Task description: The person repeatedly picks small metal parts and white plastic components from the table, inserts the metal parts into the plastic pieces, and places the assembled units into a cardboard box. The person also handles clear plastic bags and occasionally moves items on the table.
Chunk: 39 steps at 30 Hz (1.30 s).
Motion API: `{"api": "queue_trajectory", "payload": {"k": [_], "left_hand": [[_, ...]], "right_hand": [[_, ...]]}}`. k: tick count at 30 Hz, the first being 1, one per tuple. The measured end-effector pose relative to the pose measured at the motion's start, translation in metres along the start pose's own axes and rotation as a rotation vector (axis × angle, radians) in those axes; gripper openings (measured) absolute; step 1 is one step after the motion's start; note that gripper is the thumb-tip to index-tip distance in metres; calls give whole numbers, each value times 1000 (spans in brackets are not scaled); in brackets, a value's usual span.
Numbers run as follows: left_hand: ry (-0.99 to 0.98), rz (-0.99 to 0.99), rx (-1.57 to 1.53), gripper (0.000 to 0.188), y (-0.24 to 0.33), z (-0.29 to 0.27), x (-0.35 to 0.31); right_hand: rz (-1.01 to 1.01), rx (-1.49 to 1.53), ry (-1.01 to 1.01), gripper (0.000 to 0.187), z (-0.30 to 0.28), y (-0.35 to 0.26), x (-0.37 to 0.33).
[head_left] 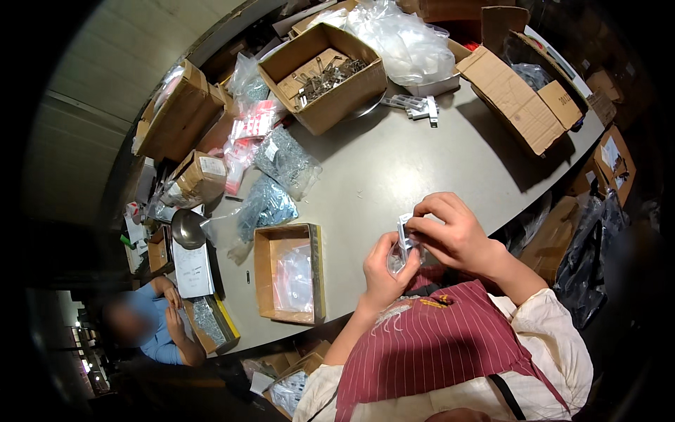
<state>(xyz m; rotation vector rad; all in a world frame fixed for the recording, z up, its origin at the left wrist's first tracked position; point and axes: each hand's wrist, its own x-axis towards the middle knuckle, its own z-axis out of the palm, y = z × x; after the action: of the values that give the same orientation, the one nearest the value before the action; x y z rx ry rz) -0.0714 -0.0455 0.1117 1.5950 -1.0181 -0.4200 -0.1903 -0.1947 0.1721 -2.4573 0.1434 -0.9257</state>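
now the left hand (pixel 384 273) pinches the white piece (pixel 403 226) from below, right hand (pixel 450 231) pinching its side, over the near edge of the worktop (pixel 351 165); steady the left, i'd say, letting the right's fingertips work gently.

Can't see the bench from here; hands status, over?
Left hand, right hand: both on small pale piece. Piece partly hidden. Shallow cardboard box off left.
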Motion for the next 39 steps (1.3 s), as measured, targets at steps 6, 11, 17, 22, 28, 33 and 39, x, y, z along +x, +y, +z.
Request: {"api": "queue_trajectory", "payload": {"k": [6, 11, 17, 22, 28, 33, 39], "left_hand": [[1, -44, -121, 28, -15, 3, -7], [-48, -46, -120, 29, -13, 1, -9], [-27, -493, -375, 26, -4, -6, -7], [-140, -589, -720, 26, -8, -8, 3], [-362, -607, -759, 34, 0, -16, 9], [-435, -738, -855, 42, 8, -30, 17], [-520, -716, -1050, 47, 2, -29, 20]], "right_hand": [[-174, -244, 24, 25, 14, 0, 2], [-125, -145, 84, 19, 19, 3, 6], [418, -211, -615, 28, -53, 25, -4], [594, 69, -419, 38, -55, 40, 1], [552, 631, -474, 34, -10, 45, 15], [626, 988, -127, 21, -3, 50, 25], [167, 563, -63, 17, 5, 30, 53]]}}
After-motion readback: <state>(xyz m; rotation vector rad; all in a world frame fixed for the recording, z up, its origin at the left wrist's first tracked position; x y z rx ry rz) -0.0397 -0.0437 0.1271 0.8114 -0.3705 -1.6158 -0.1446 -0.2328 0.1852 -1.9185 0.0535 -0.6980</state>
